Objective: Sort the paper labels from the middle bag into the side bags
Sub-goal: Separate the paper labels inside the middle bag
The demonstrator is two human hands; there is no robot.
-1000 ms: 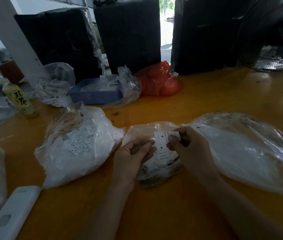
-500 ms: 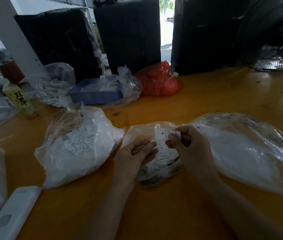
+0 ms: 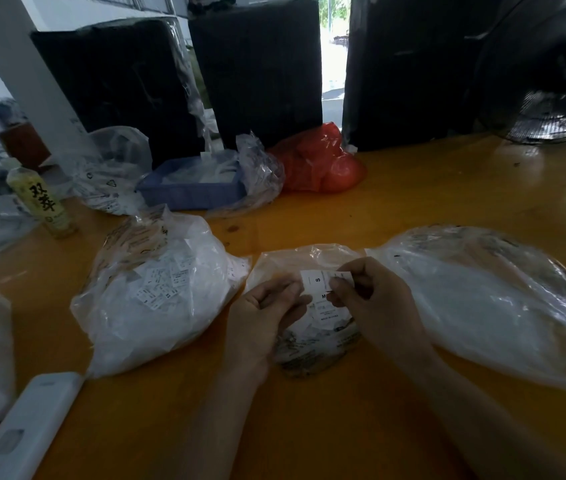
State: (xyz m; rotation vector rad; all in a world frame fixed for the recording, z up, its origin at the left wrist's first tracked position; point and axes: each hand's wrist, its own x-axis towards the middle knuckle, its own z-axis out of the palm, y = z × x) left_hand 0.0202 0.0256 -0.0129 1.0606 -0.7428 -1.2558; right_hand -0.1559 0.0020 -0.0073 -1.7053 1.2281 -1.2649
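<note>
Right hand (image 3: 375, 306) pinches S label (image 3: 319, 280) over middle bag (image 3: 309, 351); left hand (image 3: 264, 313) curled alongside, grip unclear. Peel singly, read size first.

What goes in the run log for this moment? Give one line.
stage: sorting | right hand: pinches S label | left hand: holds labels over middle bag | side bags: untouched
</note>
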